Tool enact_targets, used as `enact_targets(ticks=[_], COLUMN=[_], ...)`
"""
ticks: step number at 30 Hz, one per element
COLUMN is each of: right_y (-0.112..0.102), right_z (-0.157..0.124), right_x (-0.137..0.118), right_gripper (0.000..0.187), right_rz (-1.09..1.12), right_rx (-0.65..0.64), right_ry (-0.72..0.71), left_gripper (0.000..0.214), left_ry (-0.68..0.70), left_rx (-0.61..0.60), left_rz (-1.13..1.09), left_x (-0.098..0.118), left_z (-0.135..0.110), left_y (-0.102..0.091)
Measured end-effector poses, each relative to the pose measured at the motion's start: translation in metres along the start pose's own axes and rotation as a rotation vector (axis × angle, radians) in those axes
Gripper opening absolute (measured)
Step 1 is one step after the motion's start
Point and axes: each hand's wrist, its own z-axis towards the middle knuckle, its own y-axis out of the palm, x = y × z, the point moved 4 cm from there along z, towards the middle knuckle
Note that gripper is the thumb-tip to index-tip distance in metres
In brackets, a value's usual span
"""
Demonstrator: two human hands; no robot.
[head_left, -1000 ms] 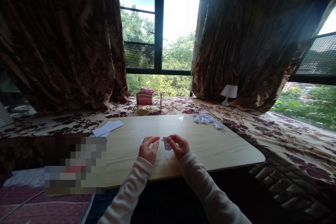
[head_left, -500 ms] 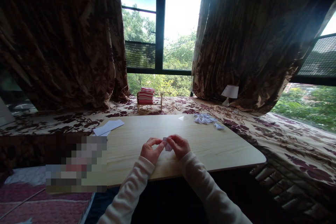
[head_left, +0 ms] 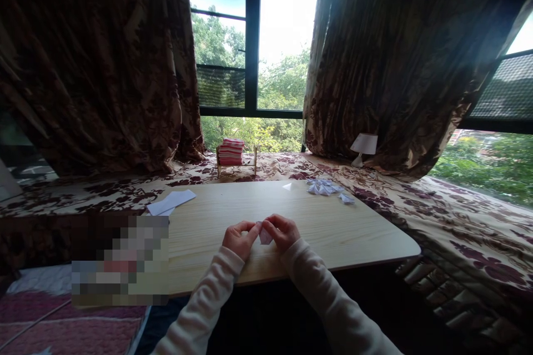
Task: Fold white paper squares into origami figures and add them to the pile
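A small piece of folded white paper [head_left: 265, 236] is pinched between my two hands, just above the near part of the table. My left hand [head_left: 239, 239] grips its upper left side with thumb and forefinger. On the other side, my right hand [head_left: 283, 231] holds its upper right edge, fingers curled. The lower part of the paper hangs free below the fingertips; its top is partly hidden by them. Several folded paper pieces [head_left: 322, 187] lie clustered at the table's far right, with one single folded piece [head_left: 346, 198] beside them.
The pale wooden table [head_left: 208, 244] spans the middle. White paper sheets [head_left: 172, 201] lie at its far left, and a small white triangle [head_left: 287, 186] at the back. Behind, on the patterned cloth, stand a rack with folded striped cloths [head_left: 231, 152] and a lamp [head_left: 365, 144].
The folded paper has tilted and more of its lower part shows below my fingers. My fingertips have come closer together at its top.
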Motion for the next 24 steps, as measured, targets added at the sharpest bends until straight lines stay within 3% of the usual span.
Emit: enact_targets(ticks=[6,10,17,24], right_y=[0.004,0.006,0.005,0.007], right_z=[0.0,0.0,0.0,0.002], right_x=[0.0,0.0,0.004,0.003], right_gripper=[0.029,0.022,0.02,0.022], right_rz=[0.01,0.034,0.046,0.035], right_rx=[-0.058,-0.077,-0.063,-0.069], right_ry=[0.044,0.034,-0.019,0.05], left_gripper=[0.018,0.019,0.019,0.023], left_ry=[0.019,0.064,-0.04,-0.074], left_rx=[0.016,0.057,0.062,0.102], left_rz=[0.022,0.026,-0.038,-0.076], left_x=[0.005,0.007,-0.003,-0.011], left_z=[-0.001,-0.001,0.001,0.002], left_y=[-0.002,-0.006,-0.004,-0.008])
